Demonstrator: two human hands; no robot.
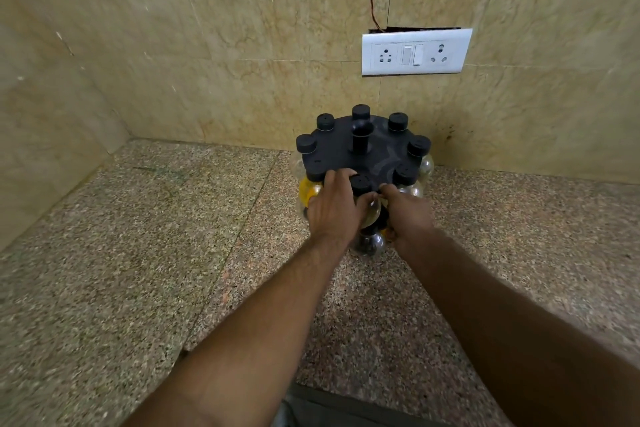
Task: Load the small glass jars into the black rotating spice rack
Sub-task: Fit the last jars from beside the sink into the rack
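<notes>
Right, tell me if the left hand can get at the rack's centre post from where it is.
Probably yes: the left hand rests at the rack's near rim, and the centre post stands bare on the open top disc.

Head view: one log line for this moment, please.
rack on counter | top slots look full | left hand and right hand on front jar | grip unclear

I see the rack on the counter against the wall, socket plate above-right; jars apparently ring it.
</notes>
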